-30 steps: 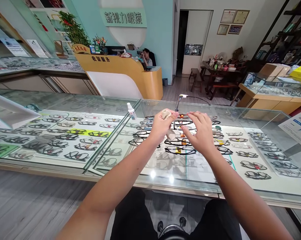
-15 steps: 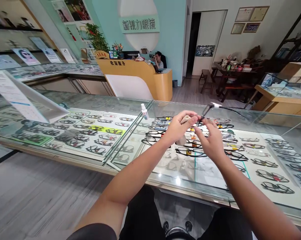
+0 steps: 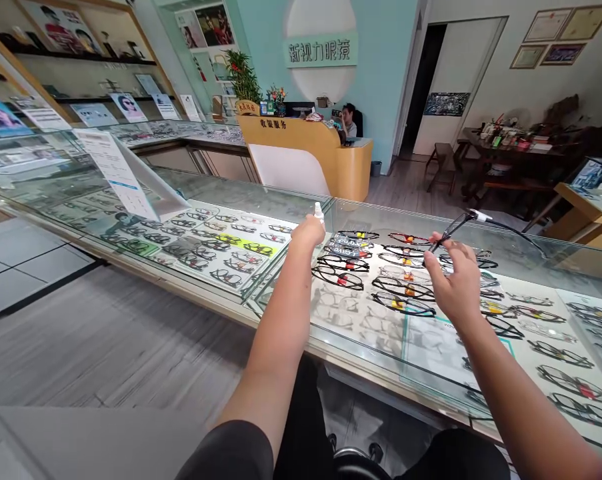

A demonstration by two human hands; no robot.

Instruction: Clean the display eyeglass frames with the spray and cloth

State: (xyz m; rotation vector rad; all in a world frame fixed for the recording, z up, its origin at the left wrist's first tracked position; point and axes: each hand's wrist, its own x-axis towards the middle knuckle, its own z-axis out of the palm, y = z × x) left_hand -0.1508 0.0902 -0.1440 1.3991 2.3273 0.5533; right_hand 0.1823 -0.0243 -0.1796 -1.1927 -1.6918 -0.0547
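My left hand (image 3: pixel 308 231) is stretched forward at a small white bottle (image 3: pixel 319 213) on the glass counter top. Its fingers look closed around the bottle's side, though they are mostly hidden behind the back of the hand. Raised over the counter on the right, my right hand (image 3: pixel 453 270) pinches a pair of dark-framed eyeglasses (image 3: pixel 453 230) between thumb and fingers. One temple of these glasses reaches out to the right, with a white tag (image 3: pixel 479 215) on it. Below that hand, rows of eyeglass frames (image 3: pixel 403 303) with coloured stickers lie at the display case.
The glass display case (image 3: pixel 291 333) runs across in front of me. A slanted sign stand (image 3: pixel 125 177) rests on its left part. Farther back, a person (image 3: pixel 349 120) sits behind a wooden cashier desk (image 3: pixel 353 170). A wheeled stool base (image 3: pixel 355 453) is below me.
My left hand has left the glasses and a pale cloth and moved left to the white bottle. My right hand keeps hold of the glasses. The view has swung left.
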